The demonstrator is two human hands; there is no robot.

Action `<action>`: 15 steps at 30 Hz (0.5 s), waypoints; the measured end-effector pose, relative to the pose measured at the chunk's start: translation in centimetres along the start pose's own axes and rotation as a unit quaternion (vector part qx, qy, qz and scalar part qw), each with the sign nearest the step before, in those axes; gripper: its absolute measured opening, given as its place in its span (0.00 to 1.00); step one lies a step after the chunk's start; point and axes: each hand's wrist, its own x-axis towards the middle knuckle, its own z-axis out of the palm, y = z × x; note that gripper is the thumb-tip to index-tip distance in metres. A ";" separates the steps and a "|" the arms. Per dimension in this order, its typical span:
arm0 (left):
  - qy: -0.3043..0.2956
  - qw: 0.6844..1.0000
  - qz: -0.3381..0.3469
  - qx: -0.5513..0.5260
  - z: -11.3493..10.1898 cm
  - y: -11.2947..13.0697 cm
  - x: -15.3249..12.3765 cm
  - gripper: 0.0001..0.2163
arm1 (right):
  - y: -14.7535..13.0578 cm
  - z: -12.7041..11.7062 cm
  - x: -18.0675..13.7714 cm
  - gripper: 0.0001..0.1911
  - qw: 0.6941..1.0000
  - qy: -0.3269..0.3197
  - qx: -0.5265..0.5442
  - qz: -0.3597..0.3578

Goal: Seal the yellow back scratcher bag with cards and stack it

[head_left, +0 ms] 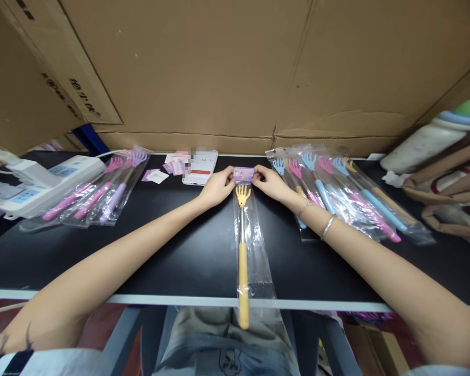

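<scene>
A yellow back scratcher (pixel 243 250) lies inside a clear plastic bag (pixel 258 261) in the middle of the black table (pixel 180 256); its handle end hangs over the near edge. A small purple label card (pixel 243 174) sits at the bag's far end. My left hand (pixel 217 187) pinches the card's left side and my right hand (pixel 269 183) pinches its right side. My right wrist carries two bracelets.
Several bagged blue, pink and yellow scratchers (pixel 344 193) lie to the right. Bagged pink and purple scratchers (pixel 102 193) lie to the left, beside a white power strip (pixel 43 183). A phone (pixel 199 167) and loose cards (pixel 156 175) sit by the cardboard wall (pixel 235 68). Bags stand at far right.
</scene>
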 end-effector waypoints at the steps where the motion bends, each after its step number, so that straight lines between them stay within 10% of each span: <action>1: 0.000 1.000 0.001 0.000 0.0 0.0 0.0 0.04 | 0.0 0.0 0.0 0.04 1.000 -0.001 -0.002 -0.001; 15: 0.004 1.000 0.014 -0.001 0.1 -0.4 0.1 0.02 | -0.1 -0.1 0.0 0.04 1.000 -0.001 -0.001 -0.007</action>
